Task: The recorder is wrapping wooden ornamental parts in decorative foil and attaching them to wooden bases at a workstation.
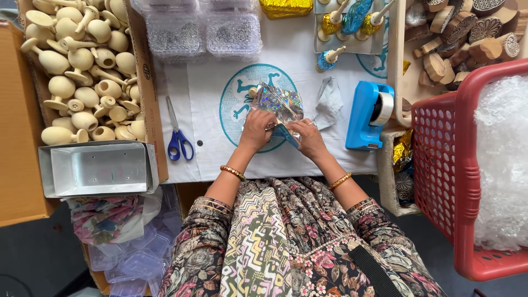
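My left hand (256,130) and right hand (311,138) pinch crinkly holographic foil (280,102) closed around a small wooden piece; blue-handled scissors (179,135) lie left, blue tape dispenser (368,115) right.

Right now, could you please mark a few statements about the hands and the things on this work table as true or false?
1. Both hands, left hand and right hand, hold a shiny holographic sheet. True.
2. The scissors have red handles. False: they are blue.
3. The tape dispenser lies to the right of the hands. True.
4. The red basket holds wooden pieces. False: it holds bubble wrap.
5. The metal tray sits below the box of wooden pieces. True.
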